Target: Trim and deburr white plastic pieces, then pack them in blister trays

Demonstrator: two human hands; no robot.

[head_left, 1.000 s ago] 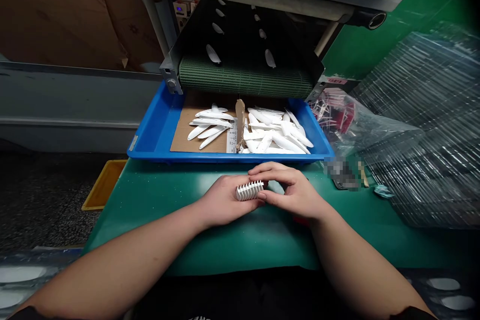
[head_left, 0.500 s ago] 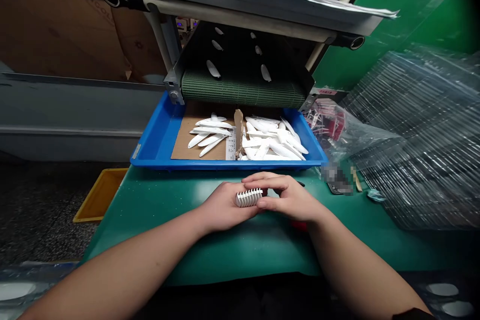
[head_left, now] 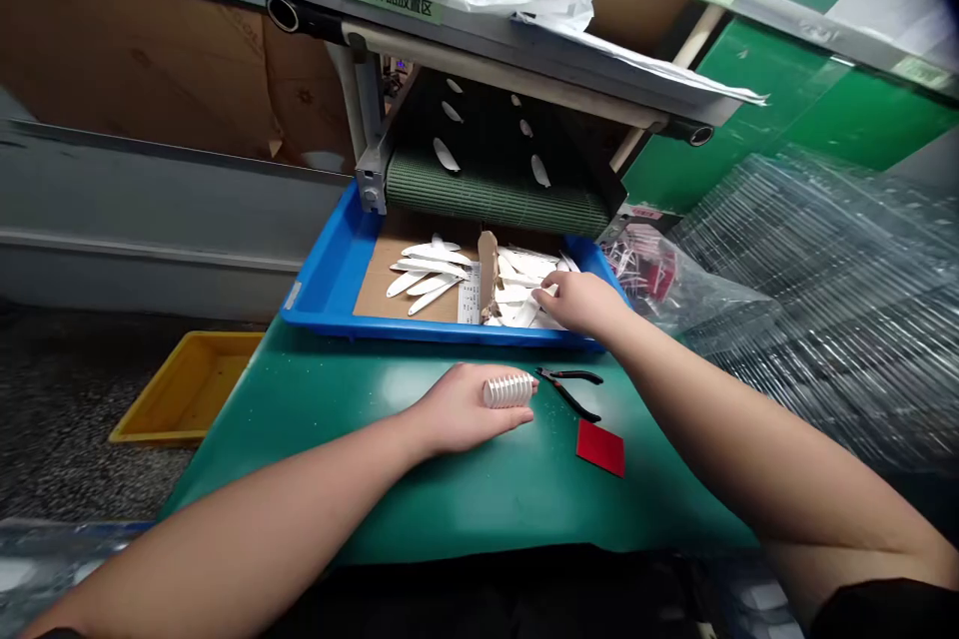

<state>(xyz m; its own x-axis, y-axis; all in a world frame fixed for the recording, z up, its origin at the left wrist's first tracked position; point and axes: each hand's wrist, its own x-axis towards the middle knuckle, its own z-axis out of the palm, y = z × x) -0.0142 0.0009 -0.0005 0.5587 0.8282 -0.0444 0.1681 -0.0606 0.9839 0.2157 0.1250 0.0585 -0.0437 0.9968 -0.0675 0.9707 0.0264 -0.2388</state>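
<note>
Two bare hands were seen above a green-topped work table (head_left: 450, 509). A white ribbed comb-like pc (head_left: 507, 389) was held by the left hand (head_left: 461, 409), w/ the fingers curled closed around it and its ribbed end showing just past them, low over the table top. The right hand (head_left: 584, 305) was reached forward into a blue plastic tray (head_left: 442, 331) and was laid on a heap of white leaf-shaped pcs (head_left: 513, 298); its fingers were kept rather close together, but if any pc was pinched could not be told.

Btw. the hands, small black-handled pliers (head_left: 567, 391) were lying on the table, and a red square sheet (head_left: 600, 447) was placed just below them. Inside the tray, a cardboard sheet (head_left: 375, 298) was seen under more white pcs, set in a neat group on the left side. A green mesh conveyor belt (head_left: 494, 190) was located directly behind the tray, and a clear plastic bag (head_left: 674, 295) was lying beside the tray's right end.
</note>
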